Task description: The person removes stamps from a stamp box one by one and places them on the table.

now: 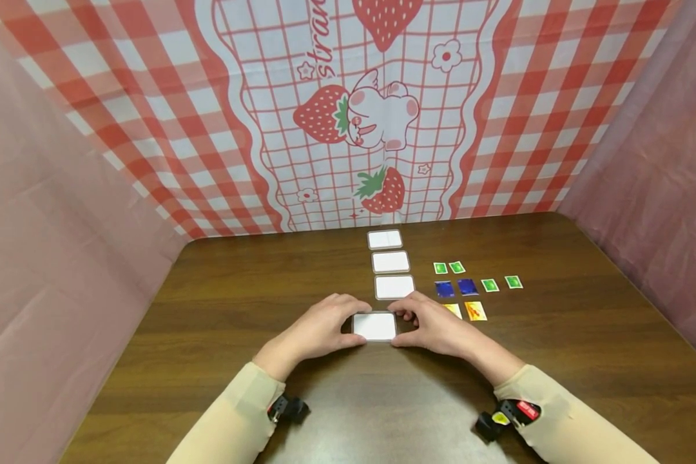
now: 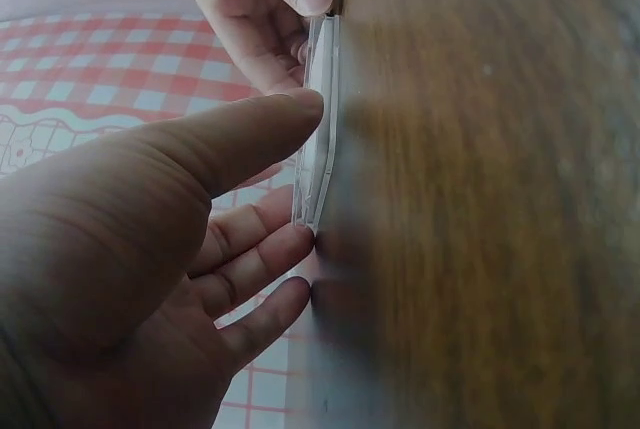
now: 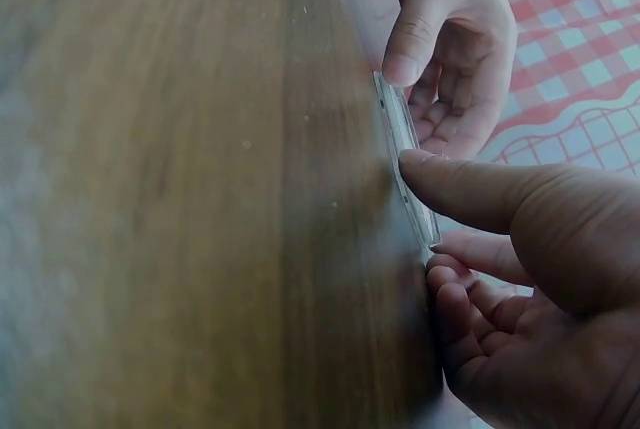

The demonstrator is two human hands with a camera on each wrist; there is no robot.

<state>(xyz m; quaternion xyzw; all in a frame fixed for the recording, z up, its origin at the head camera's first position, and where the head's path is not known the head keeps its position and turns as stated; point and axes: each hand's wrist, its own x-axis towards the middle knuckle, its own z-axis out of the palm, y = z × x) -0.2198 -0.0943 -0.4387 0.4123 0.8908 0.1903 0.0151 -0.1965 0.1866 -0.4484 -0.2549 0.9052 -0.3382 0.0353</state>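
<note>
A flat, clear-edged plastic case with a white face (image 1: 374,327) lies between the two hands, low over the near middle of the table. My left hand (image 1: 323,327) holds its left end, thumb at the near corner and fingers at the far side. At the right end, my right hand (image 1: 437,327) grips it likewise, its other fingers curled under. From the left wrist view, the case (image 2: 325,119) appears edge-on, close to the wood. The right wrist view also shows the case's thin clear rim (image 3: 405,149) between both thumbs and fingers.
Three similar white cases (image 1: 394,287) form a column toward the back of the table (image 1: 238,290). Right of them lie several small green squares (image 1: 490,285), two blue squares (image 1: 466,287) and two yellow-orange ones (image 1: 475,311). A strawberry-print checked cloth (image 1: 180,109) hangs behind.
</note>
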